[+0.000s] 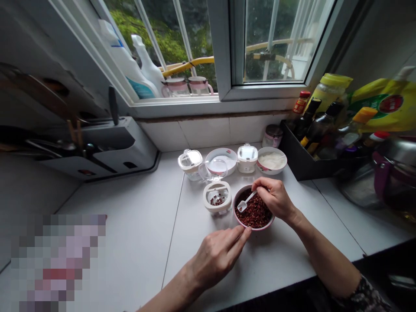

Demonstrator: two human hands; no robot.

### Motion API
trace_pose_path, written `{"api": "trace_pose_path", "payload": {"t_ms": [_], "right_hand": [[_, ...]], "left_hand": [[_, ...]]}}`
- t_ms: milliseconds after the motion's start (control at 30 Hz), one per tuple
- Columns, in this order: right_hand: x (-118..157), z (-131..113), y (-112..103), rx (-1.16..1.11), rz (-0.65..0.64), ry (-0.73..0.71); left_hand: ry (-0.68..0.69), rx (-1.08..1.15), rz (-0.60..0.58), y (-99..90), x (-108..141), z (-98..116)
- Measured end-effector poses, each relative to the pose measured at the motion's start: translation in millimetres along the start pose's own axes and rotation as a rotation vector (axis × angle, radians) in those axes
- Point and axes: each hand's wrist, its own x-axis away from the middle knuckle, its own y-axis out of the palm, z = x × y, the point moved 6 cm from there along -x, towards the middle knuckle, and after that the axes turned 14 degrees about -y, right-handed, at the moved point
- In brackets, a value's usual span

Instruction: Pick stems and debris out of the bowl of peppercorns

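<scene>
A bowl of dark red peppercorn-like bits (pixel 255 212) stands on the white counter. My right hand (pixel 274 197) pinches the handle of a small white spoon (pixel 242 205), whose scoop is over the bits. At the bowl's near rim, my left hand (pixel 221 255) touches the edge with its fingertips. Just left of the bowl sits a clear jar with a cream rim (pixel 217 197), its lid up and a few red bits inside. Behind are a lidded jar (pixel 190 161), a bowl of white grains (pixel 222 164), another lidded jar (pixel 247 159) and a bowl of white flakes (pixel 272 160).
A grey utensil rack (pixel 120 149) stands at the left. At the right are a black box of bottles (pixel 300 162) and a metal pot (pixel 360 182). A small dark-lidded jar (pixel 272 136) is near the wall. Spray bottles (pixel 143 65) stand on the windowsill.
</scene>
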Motion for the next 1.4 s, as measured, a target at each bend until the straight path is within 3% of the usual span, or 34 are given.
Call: {"api": "trace_pose_path", "payload": {"t_ms": [333, 533, 667, 833, 933, 1000, 1133, 1233, 1400], "right_hand": [[1.8, 16.5, -6.7, -0.266, 0.08, 0.308], [0.5, 11.1, -9.8, -0.332, 0.146, 0.279], [3.3, -1.7, 0.0, -0.244, 0.177, 0.097], [8.1, -40.4, 16.4, 0.113, 0.073, -0.449], [11.8, -53.1, 16.3, 0.226, 0.054, -0.633], [10.2, -52.8, 8.6, 0.245, 0.085, -0.611], [2.1, -38.2, -14.9, 0.236, 0.15, -0.4], [-3.2, -27.7, -21.4, 0.222, 0.025, -0.311], [-3.4, -23.1, -12.9, 0.197, -0.173, -0.284]], "left_hand": [[-0.002, 0.003, 0.0, 0.5, -0.1, -0.2], [-0.011, 0.024, 0.007, -1.4, -3.3, 1.5], [-0.012, 0.018, 0.002, -1.0, -3.3, 1.4], [0.0, 0.006, 0.015, -0.5, -2.2, 1.0], [-0.001, -0.001, 0.013, -0.6, -2.4, 0.5], [-0.002, -0.002, 0.005, -0.3, -2.2, 0.3], [-0.005, 0.002, 0.006, 0.3, -0.8, 0.0], [-0.016, 0.018, 0.002, 0.4, -0.4, -0.8], [-0.01, 0.017, -0.007, -0.2, 0.0, -1.0]]}}
